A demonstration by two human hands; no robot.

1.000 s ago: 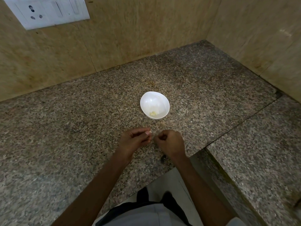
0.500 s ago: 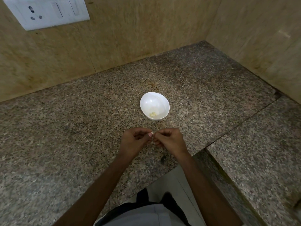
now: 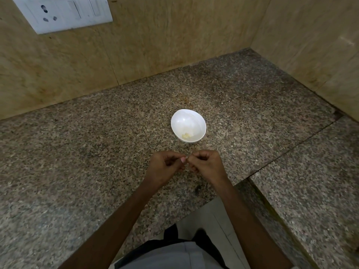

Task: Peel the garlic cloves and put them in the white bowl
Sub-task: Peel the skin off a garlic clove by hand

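The left hand (image 3: pixel 165 169) and right hand (image 3: pixel 206 166) meet fingertip to fingertip near the worktop's (image 3: pixel 77 152) front edge, both pinching something tiny, probably a garlic clove being skinned, mostly hidden. The white bowl (image 3: pixel 189 118) sits just beyond, handy for dropping; one peeled piece (image 3: pixel 186 135) lies inside

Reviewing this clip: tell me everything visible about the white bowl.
The bowl is small, round, plain glossy white, perhaps ceramic or plastic. It stands upright on the speckled granite counter, near the middle. Low inside lies a small pale yellowish clump, likely peeled garlic; the rest of the inside is bare. Nothing touches the bowl from outside: the left hand and right hand are nearer the person, apart from its rim.
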